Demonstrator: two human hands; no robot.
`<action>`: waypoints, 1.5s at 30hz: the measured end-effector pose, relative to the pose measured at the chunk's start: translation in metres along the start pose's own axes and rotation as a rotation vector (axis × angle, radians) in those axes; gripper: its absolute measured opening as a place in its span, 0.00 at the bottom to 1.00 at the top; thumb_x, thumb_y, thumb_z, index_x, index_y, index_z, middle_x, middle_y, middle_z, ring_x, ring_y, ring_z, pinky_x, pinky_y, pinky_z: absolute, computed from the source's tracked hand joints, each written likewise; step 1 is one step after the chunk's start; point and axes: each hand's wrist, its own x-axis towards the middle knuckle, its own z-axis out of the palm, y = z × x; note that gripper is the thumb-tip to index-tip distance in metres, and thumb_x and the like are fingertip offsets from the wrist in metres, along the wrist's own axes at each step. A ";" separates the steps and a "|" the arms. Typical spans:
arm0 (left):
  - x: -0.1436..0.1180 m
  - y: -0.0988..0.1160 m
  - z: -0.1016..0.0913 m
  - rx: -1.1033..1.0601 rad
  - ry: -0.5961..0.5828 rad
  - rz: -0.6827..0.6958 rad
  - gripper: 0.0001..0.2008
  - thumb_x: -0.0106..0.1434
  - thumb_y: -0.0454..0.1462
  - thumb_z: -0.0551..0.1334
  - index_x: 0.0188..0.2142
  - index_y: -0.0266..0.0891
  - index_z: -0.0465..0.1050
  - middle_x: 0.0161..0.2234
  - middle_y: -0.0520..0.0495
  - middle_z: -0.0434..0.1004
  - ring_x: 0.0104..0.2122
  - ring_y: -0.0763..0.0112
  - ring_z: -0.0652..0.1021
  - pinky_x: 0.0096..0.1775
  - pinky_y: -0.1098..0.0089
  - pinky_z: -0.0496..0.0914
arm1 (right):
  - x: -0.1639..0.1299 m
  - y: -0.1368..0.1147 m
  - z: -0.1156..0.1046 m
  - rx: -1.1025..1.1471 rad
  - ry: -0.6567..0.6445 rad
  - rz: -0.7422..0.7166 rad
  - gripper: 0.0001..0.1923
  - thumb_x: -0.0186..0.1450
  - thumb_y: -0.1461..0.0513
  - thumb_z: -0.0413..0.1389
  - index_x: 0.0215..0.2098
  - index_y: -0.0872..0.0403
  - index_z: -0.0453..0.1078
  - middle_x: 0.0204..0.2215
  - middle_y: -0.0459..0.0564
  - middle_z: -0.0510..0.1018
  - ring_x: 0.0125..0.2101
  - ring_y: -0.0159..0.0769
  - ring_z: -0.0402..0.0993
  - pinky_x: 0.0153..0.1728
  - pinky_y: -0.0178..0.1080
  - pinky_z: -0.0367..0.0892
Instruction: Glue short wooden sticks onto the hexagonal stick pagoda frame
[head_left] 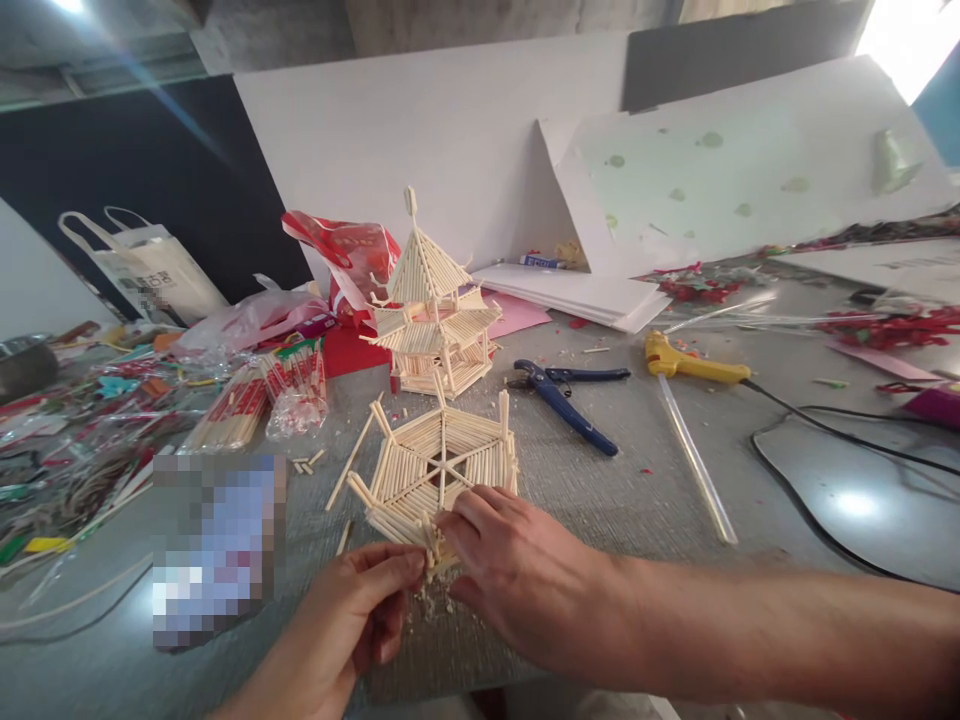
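Note:
A hexagonal stick roof (pixel 405 465), built from pale wooden sticks with short upturned posts at its corners, lies on the table in front of me. My left hand (pixel 375 600) pinches at its near corner, thumb and forefinger pressed together. My right hand (pixel 510 560) curls over the near right edge, its fingertips at the same corner and hiding part of it. Whether a loose small stick is between the fingers cannot be made out. Just behind stands a tiered stick pagoda (pixel 435 320) with a pointed top.
Blue-handled cutters (pixel 566 400) and a yellow glue gun (pixel 690 362) with a clear glue stick (pixel 694 460) lie to the right, a black cord (pixel 787 480) trailing off. Packed sticks (pixel 232 405), a blurred-out object (pixel 225 550) and craft scraps (pixel 60 480) are leftward. White boards (pixel 570 290) lie behind.

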 end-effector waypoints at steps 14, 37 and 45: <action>0.002 -0.001 0.002 0.037 -0.044 0.004 0.13 0.44 0.42 0.68 0.21 0.37 0.67 0.12 0.60 0.58 0.14 0.83 0.57 0.16 0.79 0.50 | -0.008 -0.001 0.003 -0.116 -0.002 0.016 0.05 0.58 0.64 0.55 0.33 0.58 0.67 0.30 0.52 0.70 0.32 0.38 0.65 0.32 0.40 0.65; 0.003 0.003 0.003 0.074 -0.050 -0.028 0.16 0.41 0.45 0.68 0.18 0.38 0.64 0.11 0.60 0.57 0.13 0.83 0.56 0.16 0.78 0.48 | 0.006 0.005 0.025 -0.202 0.163 -0.037 0.04 0.56 0.64 0.56 0.27 0.57 0.65 0.27 0.50 0.68 0.29 0.37 0.64 0.28 0.40 0.60; 0.002 0.002 0.003 0.046 -0.023 -0.041 0.17 0.38 0.45 0.69 0.20 0.37 0.67 0.12 0.60 0.57 0.13 0.84 0.57 0.15 0.79 0.48 | 0.010 0.009 0.027 -0.132 0.086 -0.040 0.06 0.56 0.62 0.57 0.29 0.57 0.67 0.28 0.51 0.70 0.30 0.38 0.64 0.31 0.41 0.60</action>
